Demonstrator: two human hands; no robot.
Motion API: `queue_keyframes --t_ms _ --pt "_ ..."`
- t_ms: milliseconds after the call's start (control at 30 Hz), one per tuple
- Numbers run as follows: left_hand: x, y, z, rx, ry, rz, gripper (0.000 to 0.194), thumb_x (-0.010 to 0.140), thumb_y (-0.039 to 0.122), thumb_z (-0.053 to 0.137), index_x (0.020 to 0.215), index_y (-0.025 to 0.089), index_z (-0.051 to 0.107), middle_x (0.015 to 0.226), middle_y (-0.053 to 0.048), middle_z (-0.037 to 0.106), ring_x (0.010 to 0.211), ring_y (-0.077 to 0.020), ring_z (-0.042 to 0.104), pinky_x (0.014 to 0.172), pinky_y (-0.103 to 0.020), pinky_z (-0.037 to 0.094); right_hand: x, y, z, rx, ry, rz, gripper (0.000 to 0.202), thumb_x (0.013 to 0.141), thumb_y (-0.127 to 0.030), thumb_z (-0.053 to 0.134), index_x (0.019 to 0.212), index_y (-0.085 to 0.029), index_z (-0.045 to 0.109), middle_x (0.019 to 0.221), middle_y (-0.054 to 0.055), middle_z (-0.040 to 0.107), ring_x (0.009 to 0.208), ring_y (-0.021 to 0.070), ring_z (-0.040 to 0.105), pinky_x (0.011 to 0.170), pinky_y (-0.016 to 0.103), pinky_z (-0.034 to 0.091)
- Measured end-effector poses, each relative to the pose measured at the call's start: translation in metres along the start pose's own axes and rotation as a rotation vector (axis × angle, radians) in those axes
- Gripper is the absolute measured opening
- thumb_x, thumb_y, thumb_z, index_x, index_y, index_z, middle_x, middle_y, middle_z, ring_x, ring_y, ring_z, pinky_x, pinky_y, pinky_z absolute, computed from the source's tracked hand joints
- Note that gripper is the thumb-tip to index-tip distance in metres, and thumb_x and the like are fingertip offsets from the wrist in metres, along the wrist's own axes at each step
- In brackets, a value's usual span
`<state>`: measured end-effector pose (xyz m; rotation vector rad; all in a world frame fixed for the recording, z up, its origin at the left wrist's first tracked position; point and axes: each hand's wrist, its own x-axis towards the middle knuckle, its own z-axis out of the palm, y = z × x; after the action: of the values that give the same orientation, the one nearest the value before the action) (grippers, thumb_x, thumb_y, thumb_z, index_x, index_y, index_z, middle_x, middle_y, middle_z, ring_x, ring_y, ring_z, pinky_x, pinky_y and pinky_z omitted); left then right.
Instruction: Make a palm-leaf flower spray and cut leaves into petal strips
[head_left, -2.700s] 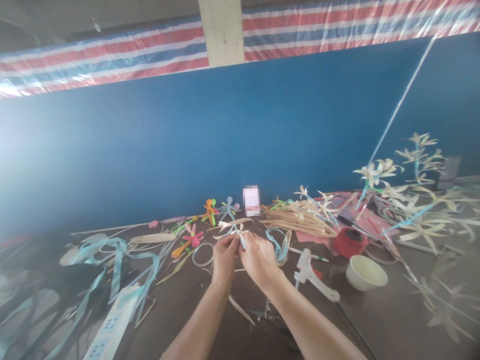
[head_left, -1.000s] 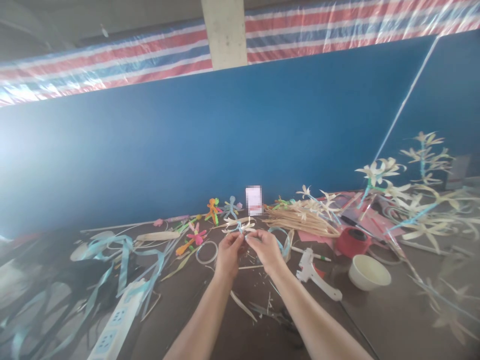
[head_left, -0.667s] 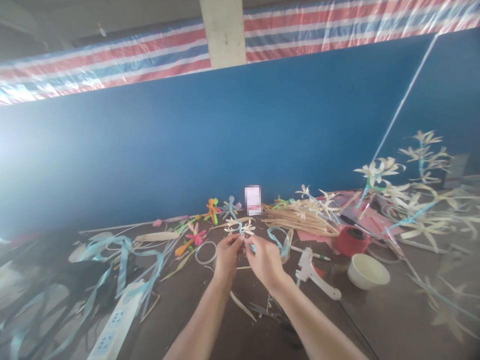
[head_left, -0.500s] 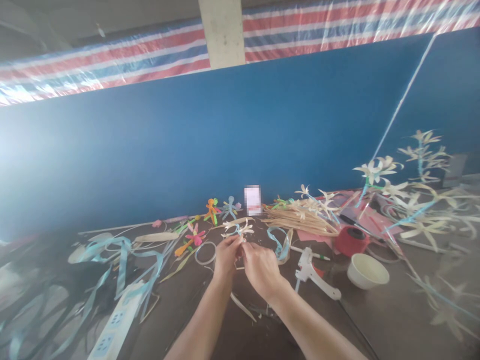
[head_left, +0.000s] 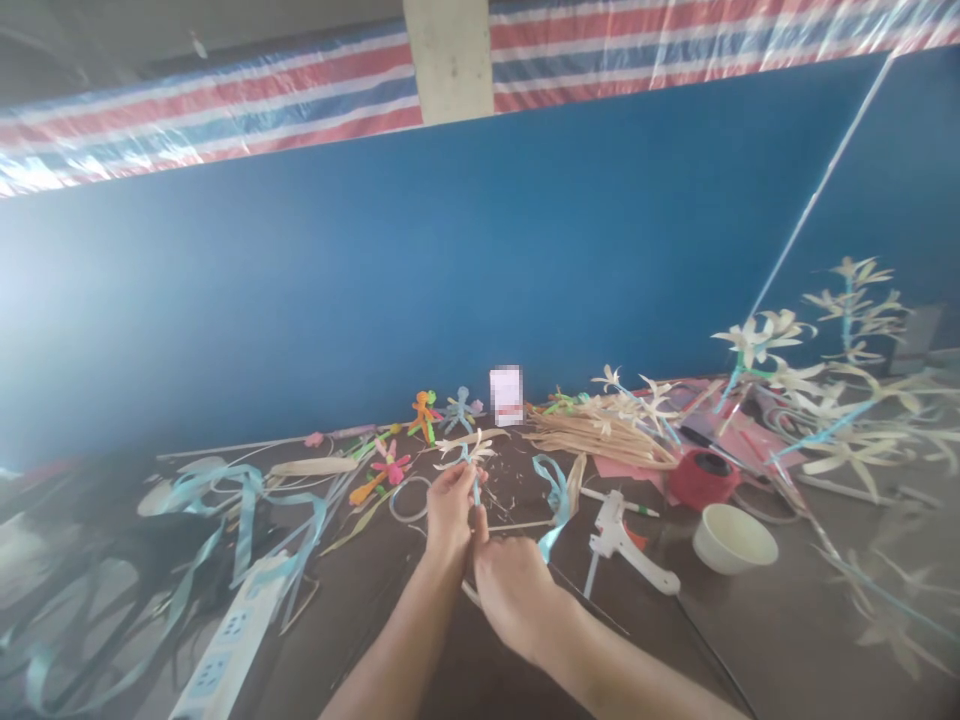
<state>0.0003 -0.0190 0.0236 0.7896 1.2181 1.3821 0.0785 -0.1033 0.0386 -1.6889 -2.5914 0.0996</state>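
Observation:
Near the middle of the table, my left hand [head_left: 450,505] is closed in a pinch on the stem of a small cream flower [head_left: 466,452], whose petals spread just above the fingertips. Light blue wrapping shows on the stem. Just below and to the right, my right hand [head_left: 514,585] is closed, its fingertips at the lower part of the same stem. A light blue ribbon [head_left: 555,490] lies to the right of the hands. The tips of the right fingers are partly hidden.
A white glue gun [head_left: 619,540], a cream bowl [head_left: 735,540] and a red tape roll [head_left: 703,478] lie at the right, below many cream flowers [head_left: 761,340]. At the left are a power strip [head_left: 232,640] and blue ribbons [head_left: 244,500]. Colourful figures [head_left: 424,415] stand behind.
My right hand has moved down and a little toward me, away from the left fingertips, uncovering the blue stem. The flower has shifted slightly left and up. The blue ribbon at the right has changed shape.

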Motion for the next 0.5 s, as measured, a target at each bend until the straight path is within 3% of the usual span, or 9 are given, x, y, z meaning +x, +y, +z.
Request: queue_keyframes --t_ms 133,233,400,500 --pt "0.008 0.016 -0.006 -0.139 0.12 0.022 0.02 0.059 0.023 0.066 0.075 0.013 0.061 0.075 -0.006 0.063 0.07 -0.0134 0.061 0.06 -0.021 0.044 -0.029 0.003 0.0 -0.07 0.024 -0.059 0.055 0.068 -0.006 0.046 0.123 -0.006 0.038 0.065 0.012 0.06 0.055 0.0204 0.057 0.049 0.029 0.041" --pt "0.026 0.042 -0.02 -0.195 0.202 0.1 0.014 0.063 0.019 0.062 0.076 0.013 0.06 0.078 -0.005 0.062 0.07 -0.0127 0.06 0.06 -0.021 0.045 -0.04 0.014 0.0 -0.085 0.045 -0.064 0.056 0.07 -0.006 0.044 0.125 -0.007 0.036 0.07 0.014 0.06 0.062 0.0229 0.057 0.056 0.033 0.041" --pt "0.067 0.094 -0.068 -0.412 0.482 0.194 0.002 0.074 0.014 0.049 0.075 0.016 0.05 0.078 -0.001 0.058 0.072 -0.0092 0.058 0.067 -0.024 0.047 -0.027 0.045 0.007 -0.001 0.117 -0.001 0.053 0.07 -0.001 0.04 0.122 -0.011 0.041 0.081 0.012 0.062 0.075 0.023 0.056 0.075 0.038 0.037" --pt "0.083 0.119 -0.102 -0.288 0.528 0.261 0.011 0.081 0.014 0.038 0.071 0.016 0.043 0.071 0.001 0.052 0.071 -0.0069 0.054 0.07 -0.023 0.045 -0.016 0.067 0.01 0.06 0.145 0.037 0.052 0.069 0.002 0.038 0.119 -0.013 0.044 0.079 0.01 0.063 0.076 0.0222 0.057 0.079 0.038 0.034"
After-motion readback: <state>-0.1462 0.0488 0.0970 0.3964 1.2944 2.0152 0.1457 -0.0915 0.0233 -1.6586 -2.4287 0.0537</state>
